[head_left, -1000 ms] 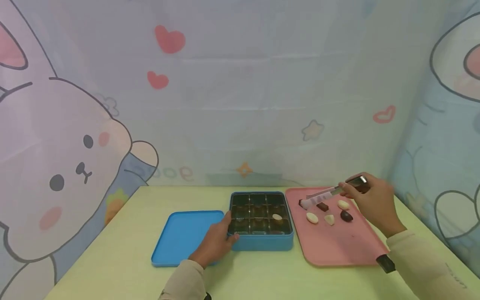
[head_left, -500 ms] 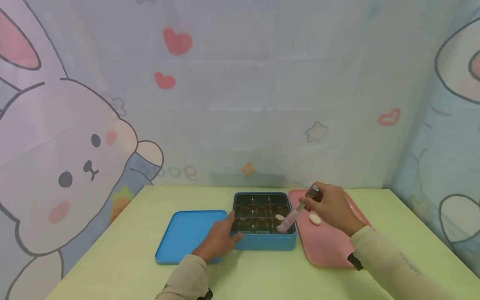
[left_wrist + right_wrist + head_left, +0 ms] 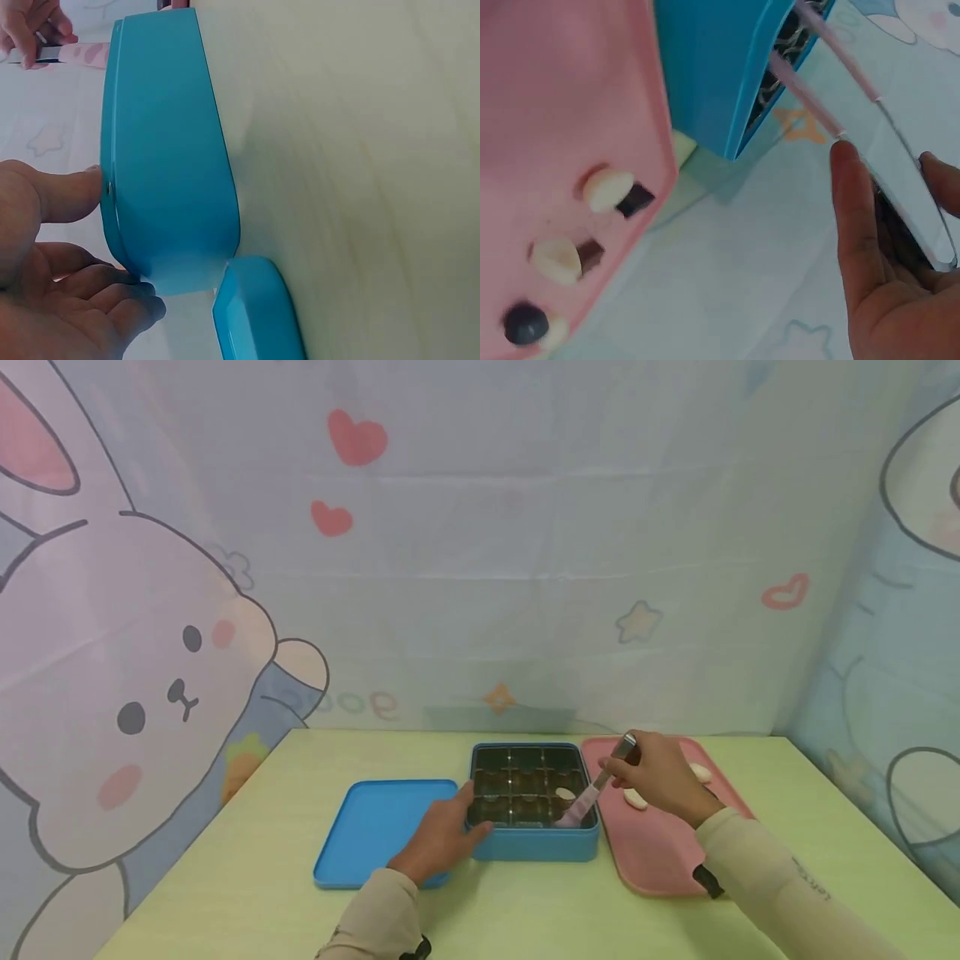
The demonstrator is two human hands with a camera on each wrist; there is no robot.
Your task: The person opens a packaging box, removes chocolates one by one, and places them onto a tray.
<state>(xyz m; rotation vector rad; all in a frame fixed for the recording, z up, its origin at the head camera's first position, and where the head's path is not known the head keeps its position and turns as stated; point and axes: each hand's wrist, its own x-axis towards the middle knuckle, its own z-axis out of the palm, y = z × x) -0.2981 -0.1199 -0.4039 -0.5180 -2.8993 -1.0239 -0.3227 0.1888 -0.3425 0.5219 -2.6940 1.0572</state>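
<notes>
My left hand [image 3: 442, 837] holds the front left corner of a blue box [image 3: 535, 845], thumb at the front rim and fingers along the side. Dark compartments divide the inside of the box. A pale oval sweet [image 3: 565, 794] lies in a right-hand compartment. My right hand [image 3: 663, 777] grips metal tongs [image 3: 617, 760] with pink tips, held tilted, the tips down in the front right compartment. In the right wrist view the two arms of the tongs [image 3: 806, 96] stand apart, and their tips are hidden inside the box.
A pink tray [image 3: 660, 864] stands right of the box. White and dark chocolate pieces lie on it, among them a white oval [image 3: 607, 187], a brown block [image 3: 590, 255] and a dark round one [image 3: 525, 324]. A blue lid [image 3: 382, 831] lies left of the box.
My right hand has carried the tongs left from the tray into the box's front right compartment; over the last half second it barely moves. My left hand stays at the box.
</notes>
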